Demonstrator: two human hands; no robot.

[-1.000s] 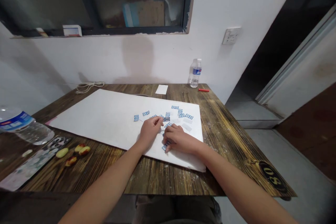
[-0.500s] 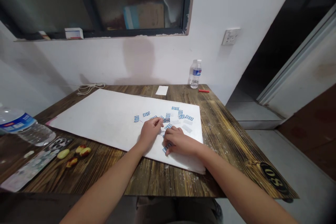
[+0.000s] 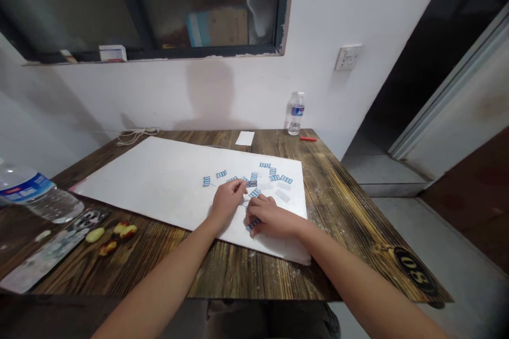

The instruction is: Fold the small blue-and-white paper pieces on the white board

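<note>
Close to the white board (image 3: 159, 180)'s near edge, the blue-striped slip (image 3: 254, 224) sat at the right hand (image 3: 274, 217)'s curled fingers, grip impossible to tell, the left hand (image 3: 228, 201)'s fingertips together, and a careless sweep could have scattered the neighbouring slips (image 3: 286, 179)!

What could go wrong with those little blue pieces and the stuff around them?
The right hand is very close to one blue piece, so if the piece is loose, it might get nudged. The big bottle is near the white board; if it tipped, a spill could wet the board. The red stick lies near the right edge of the table, so a bump might send it off.
</note>
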